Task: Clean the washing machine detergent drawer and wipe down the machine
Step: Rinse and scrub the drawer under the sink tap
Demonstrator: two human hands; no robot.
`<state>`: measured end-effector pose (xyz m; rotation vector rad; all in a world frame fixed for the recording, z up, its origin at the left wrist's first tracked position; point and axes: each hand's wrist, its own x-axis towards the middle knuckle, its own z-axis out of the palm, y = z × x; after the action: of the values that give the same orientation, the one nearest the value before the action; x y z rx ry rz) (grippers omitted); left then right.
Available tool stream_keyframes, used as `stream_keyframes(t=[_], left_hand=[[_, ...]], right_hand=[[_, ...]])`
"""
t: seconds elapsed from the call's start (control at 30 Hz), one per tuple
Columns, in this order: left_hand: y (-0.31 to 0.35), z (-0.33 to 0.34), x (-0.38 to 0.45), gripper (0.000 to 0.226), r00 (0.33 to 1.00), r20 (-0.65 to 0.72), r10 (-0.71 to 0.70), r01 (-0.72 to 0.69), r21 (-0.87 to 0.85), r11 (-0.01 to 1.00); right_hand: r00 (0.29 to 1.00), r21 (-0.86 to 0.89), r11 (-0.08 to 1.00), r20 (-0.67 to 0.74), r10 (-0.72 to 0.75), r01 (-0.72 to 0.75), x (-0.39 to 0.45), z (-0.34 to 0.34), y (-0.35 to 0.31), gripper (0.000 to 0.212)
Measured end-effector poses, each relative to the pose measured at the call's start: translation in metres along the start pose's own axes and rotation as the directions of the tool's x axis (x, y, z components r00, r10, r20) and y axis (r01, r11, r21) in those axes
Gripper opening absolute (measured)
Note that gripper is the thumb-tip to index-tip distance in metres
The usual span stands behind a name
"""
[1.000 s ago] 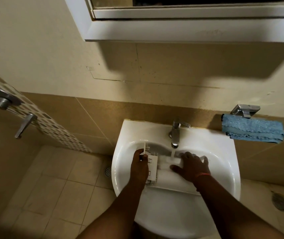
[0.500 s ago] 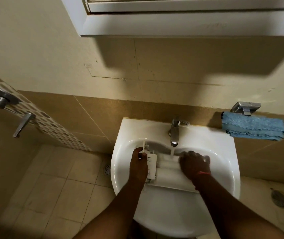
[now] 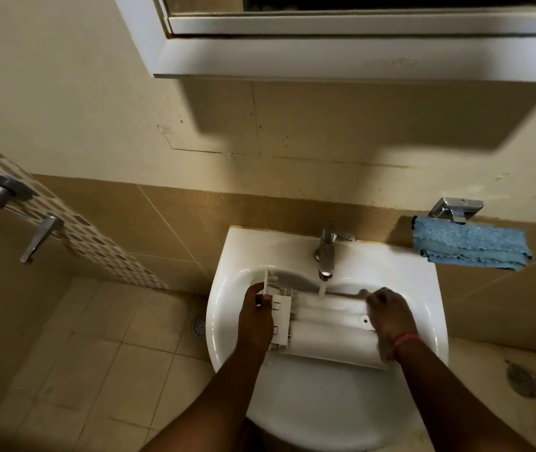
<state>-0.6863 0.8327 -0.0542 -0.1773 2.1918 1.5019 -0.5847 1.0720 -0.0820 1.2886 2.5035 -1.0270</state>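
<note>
Head view: detergent drawer (image 3: 325,334) lies across sink (image 3: 423,288) under running tap (image 3: 326,252); left hand (image 3: 255,316) grips its left end, right hand (image 3: 388,316) blurred at right end, grip unclear.

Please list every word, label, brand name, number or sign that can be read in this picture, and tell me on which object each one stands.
There is no readable text in this picture.
Detergent drawer: white plastic, no print visible.
Tap: plain metal, no brand visible.
Blue cloth: no label visible.
Cabinet above the sink: a faint mark on its lower edge, too blurred to read.
</note>
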Motion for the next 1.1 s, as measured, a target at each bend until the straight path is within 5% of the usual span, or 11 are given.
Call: stream_keyframes(t=[0.1,0.2,0.57,0.77,1.1], left_hand=[[-0.002,-0.002,0.000,0.030,1.000,0.004,0.015,-0.015,0.024,1.000],[-0.006,-0.001,0.002,0.030,1.000,0.022,-0.005,0.005,0.017,1.000],[-0.002,0.041,-0.005,0.025,0.969,0.123,-0.212,0.205,0.067,0.977],[-0.006,0.065,-0.003,0.028,0.917,0.200,-0.344,0.337,0.070,0.939],[0.001,0.063,0.003,0.053,0.846,0.143,-0.513,0.530,-0.120,0.840]], right_hand=[[0.981,0.310,0.939,-0.075,0.180,-0.149,-0.019,-0.006,-0.003,0.032],[0.983,0.469,0.880,-0.109,0.149,-0.082,-0.048,-0.023,-0.015,0.033],[0.952,0.342,0.920,-0.293,-0.090,0.193,-0.092,-0.073,-0.038,0.022],[0.887,0.113,0.935,-0.372,-0.273,0.335,-0.117,-0.079,-0.042,0.024],[0.792,-0.090,0.839,-0.290,-0.537,0.536,-0.141,-0.066,-0.054,0.034]])
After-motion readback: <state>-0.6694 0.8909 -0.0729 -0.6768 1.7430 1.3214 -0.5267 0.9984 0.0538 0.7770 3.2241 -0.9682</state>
